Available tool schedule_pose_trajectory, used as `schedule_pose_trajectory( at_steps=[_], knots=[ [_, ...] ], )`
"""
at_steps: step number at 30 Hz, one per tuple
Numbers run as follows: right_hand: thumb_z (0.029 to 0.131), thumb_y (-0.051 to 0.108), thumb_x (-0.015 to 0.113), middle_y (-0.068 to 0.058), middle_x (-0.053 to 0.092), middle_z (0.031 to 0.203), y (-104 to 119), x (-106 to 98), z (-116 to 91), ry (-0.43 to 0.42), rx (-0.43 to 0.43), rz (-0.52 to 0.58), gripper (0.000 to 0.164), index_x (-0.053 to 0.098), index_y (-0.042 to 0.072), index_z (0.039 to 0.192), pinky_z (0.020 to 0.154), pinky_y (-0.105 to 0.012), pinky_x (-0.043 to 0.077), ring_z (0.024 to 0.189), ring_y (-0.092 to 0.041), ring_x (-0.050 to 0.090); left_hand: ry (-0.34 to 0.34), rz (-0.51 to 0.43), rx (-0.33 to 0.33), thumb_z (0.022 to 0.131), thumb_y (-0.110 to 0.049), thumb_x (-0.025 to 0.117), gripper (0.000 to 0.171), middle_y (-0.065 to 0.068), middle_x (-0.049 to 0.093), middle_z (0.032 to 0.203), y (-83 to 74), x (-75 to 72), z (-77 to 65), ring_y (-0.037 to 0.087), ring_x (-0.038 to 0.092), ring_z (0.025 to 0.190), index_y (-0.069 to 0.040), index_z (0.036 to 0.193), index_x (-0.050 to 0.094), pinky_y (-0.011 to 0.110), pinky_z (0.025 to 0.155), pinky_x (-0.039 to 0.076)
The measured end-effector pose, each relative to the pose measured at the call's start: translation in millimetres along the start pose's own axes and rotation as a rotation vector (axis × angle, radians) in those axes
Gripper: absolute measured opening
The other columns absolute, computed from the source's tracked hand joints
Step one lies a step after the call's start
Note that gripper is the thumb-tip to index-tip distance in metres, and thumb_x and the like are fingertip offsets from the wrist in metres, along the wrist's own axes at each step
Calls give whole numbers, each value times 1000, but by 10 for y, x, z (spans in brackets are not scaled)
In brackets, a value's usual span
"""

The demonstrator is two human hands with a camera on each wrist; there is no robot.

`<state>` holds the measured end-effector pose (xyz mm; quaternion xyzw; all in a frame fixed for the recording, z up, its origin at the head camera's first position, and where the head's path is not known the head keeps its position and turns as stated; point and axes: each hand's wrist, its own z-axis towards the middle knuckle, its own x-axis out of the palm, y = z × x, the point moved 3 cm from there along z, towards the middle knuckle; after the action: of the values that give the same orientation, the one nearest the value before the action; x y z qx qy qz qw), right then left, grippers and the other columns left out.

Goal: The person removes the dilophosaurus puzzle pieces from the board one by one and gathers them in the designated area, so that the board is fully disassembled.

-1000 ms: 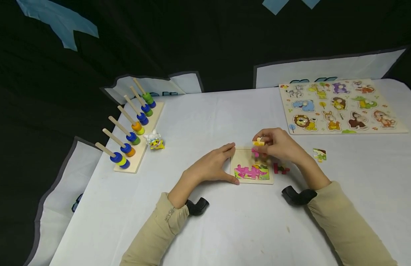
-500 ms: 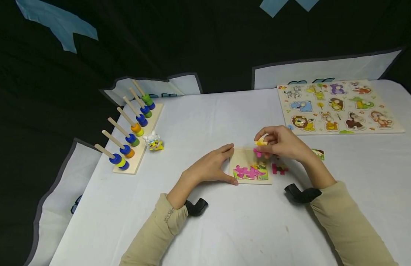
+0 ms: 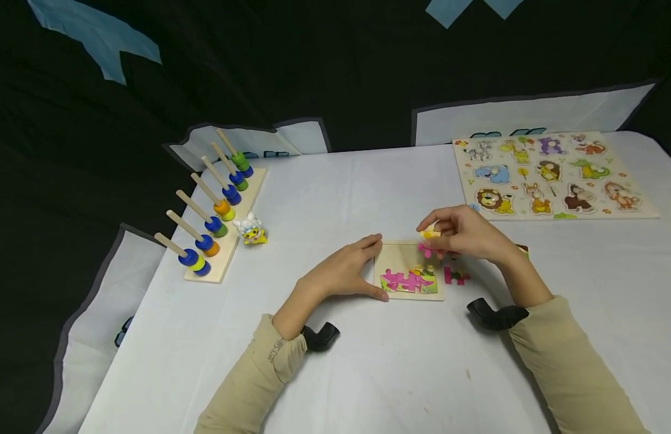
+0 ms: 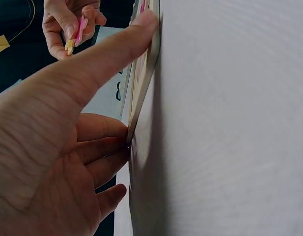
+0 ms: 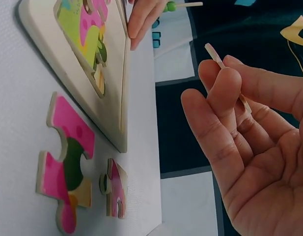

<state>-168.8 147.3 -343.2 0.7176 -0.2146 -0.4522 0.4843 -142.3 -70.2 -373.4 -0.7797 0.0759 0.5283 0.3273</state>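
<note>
My left hand (image 3: 343, 270) steadies a small wooden puzzle board (image 3: 400, 256), thumb at its near left corner and fingers along its far left edge. In the board's tray, joined pink and green puzzle pieces (image 3: 406, 281) fill the near part; bare wood shows behind them. Above the far right corner, my right hand (image 3: 457, 235) pinches a yellow and pink puzzle piece (image 3: 430, 232) between thumb and fingers. The right wrist view shows this piece (image 5: 213, 54) nearly edge-on, mostly covered by fingers. Loose pink and green pieces (image 5: 72, 162) lie beside the board, with a smaller piece (image 5: 117, 189) close by.
Another puzzle piece (image 3: 524, 249) is mostly hidden behind my right wrist. A large animal puzzle board (image 3: 509, 173) lies at the back right. On the left stand a wooden peg rack (image 3: 221, 259) with coloured rings and a small white and yellow figurine (image 3: 251, 230).
My right hand, still pinching the puzzle piece, has shifted slightly right and now covers more of the loose piece behind its wrist. The left hand stays on the board.
</note>
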Motion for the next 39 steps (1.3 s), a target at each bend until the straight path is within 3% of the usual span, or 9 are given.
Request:
schedule_pose_trajectory(
  at_steps=[15,24,28,32,39],
  knots=[
    [79,4,64,-6,57,58,-59,-73,-42,5,92,31,23,53,-3,98,53,-29,51,53,-26,59,-13,-2,-7,63,-58,72,105,1,17,152,2,-12,7,14,18,140,-8,142,27,32,112,24],
    [79,7,66,-8,63,66,-169,-47,-120,74,147,51,23,56,-6,95,60,-30,56,56,-21,65,-3,-4,-10,63,-58,72,104,1,17,153,3,-4,1,14,18,140,-8,143,27,32,113,23],
    [80,4,62,-7,61,66,-235,-96,-171,85,161,41,25,56,-5,103,61,-30,55,56,-20,65,-5,-1,-10,63,-58,73,104,1,18,152,2,1,2,14,18,140,-7,142,27,31,112,23],
    [81,3,59,-8,62,66,-271,-158,-223,147,145,22,28,58,-7,107,63,-29,55,57,-20,64,-6,-2,-6,63,-58,72,104,1,18,152,0,5,6,14,18,140,-7,142,27,31,112,24],
    [79,4,62,-7,60,62,-292,-230,-293,236,126,17,26,59,-10,101,63,-28,55,56,-19,64,-11,3,-2,63,-58,72,104,1,18,152,6,6,11,15,19,139,-8,142,28,32,112,25]
  ],
)
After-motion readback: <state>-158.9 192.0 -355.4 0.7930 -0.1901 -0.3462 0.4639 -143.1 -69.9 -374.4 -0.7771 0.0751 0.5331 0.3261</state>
